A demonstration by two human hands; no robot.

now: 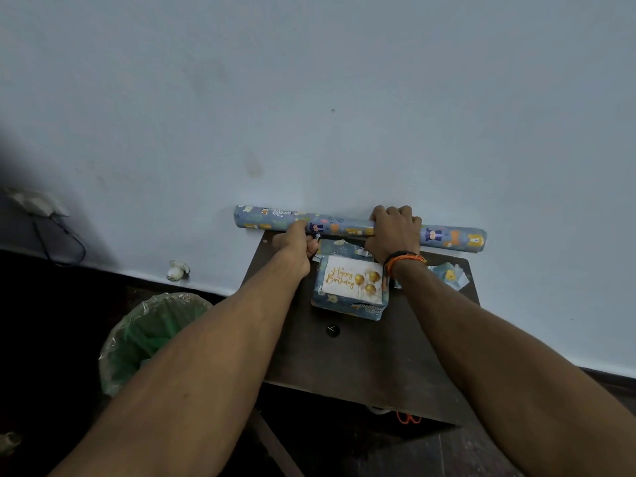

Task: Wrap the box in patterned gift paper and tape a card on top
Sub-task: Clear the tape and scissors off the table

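Observation:
A box (347, 306) wrapped in blue animal-patterned paper lies on a small dark table (361, 359). A white "Happy Birthday" card (352, 278) with gold balloons lies flat on its top. Behind the box, along the wall, runs a roll of the same gift paper (272, 218). My right hand (394, 232) grips the roll from above, fingers curled over it. My left hand (297, 244) is curled at the roll's near side, thumb against the paper, and pinches a small pale object I cannot make out.
A scrap of patterned paper (449, 275) lies at the table's back right. A bin with a green liner (144, 339) stands left of the table. Orange scissor handles (407, 418) show below the table's front edge. The wall sits directly behind the roll.

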